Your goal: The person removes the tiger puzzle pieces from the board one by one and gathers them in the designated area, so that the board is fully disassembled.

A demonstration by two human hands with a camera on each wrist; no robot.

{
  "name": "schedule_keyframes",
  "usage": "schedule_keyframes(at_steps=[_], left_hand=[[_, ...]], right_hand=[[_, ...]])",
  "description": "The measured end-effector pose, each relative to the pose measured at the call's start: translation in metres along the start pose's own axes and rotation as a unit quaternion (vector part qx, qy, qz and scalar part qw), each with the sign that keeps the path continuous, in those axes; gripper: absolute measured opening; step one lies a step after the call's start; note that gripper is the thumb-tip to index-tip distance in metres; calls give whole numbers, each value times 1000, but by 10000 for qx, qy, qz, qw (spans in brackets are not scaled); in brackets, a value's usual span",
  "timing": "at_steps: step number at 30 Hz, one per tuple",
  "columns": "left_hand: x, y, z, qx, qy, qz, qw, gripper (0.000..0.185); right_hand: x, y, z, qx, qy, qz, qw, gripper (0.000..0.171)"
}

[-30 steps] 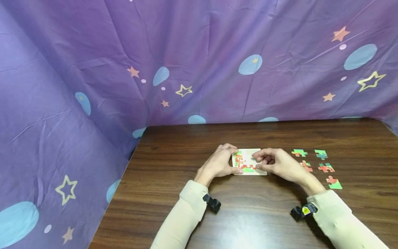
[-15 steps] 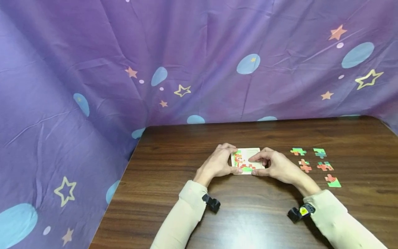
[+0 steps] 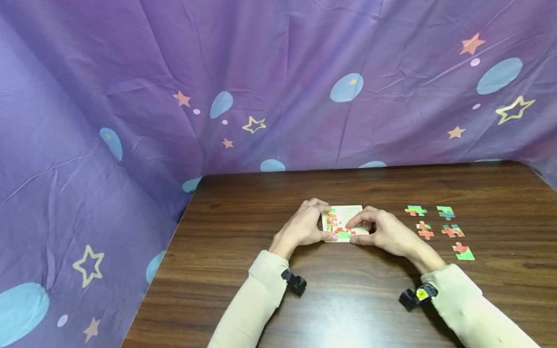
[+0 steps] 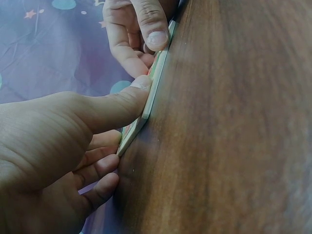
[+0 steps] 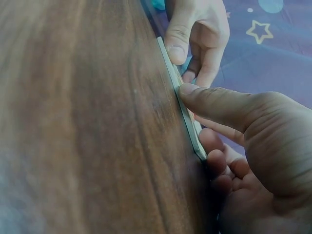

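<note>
Puzzle board point(image 3: 344, 223) lies flat mid-worktop point(image 3: 243, 232), gripped at its left edge by the left hand point(image 3: 304, 227) and pinched at its right side by the right hand point(image 3: 385, 233). Five loose puzzle pieces point(image 3: 439, 227) are laid just right.

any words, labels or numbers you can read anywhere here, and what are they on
None can be read.
Puzzle board: a picture in red and green, no lettering visible.
Loose puzzle pieces: colour patches only.
Yellow tag on the right wrist strap: too small to read.
Purple curtain: stars and dots, no text.
</note>
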State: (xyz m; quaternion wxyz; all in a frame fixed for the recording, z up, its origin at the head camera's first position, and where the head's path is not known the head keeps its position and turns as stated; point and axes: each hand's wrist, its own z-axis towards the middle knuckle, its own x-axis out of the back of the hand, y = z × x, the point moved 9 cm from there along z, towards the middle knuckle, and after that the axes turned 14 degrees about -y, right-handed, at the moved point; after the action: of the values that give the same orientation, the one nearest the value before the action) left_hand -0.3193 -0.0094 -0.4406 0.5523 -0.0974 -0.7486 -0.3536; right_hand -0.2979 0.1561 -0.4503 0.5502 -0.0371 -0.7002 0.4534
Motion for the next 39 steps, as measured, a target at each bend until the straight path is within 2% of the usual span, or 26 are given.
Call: schedule_keyframes(at_steps=[15, 26, 32, 39], left_hand=[[1, 2, -1, -44, 13, -51, 10000, 83], [3, 6, -3, -342, 33, -86, 9994, 36], [6, 8, -4, -457, 201, -45, 9987, 32], [5, 7, -4, -351, 235, -32, 9991, 33]], right_hand=[[-1, 3, 1, -189, -103, 357, 9991, 28], [-1, 1, 0, -166, -78, 227, 9996, 28], [-1, 1, 2, -196, -138, 254, 9994, 28], [-3, 2, 3, -117, -126, 334, 9993, 30]])
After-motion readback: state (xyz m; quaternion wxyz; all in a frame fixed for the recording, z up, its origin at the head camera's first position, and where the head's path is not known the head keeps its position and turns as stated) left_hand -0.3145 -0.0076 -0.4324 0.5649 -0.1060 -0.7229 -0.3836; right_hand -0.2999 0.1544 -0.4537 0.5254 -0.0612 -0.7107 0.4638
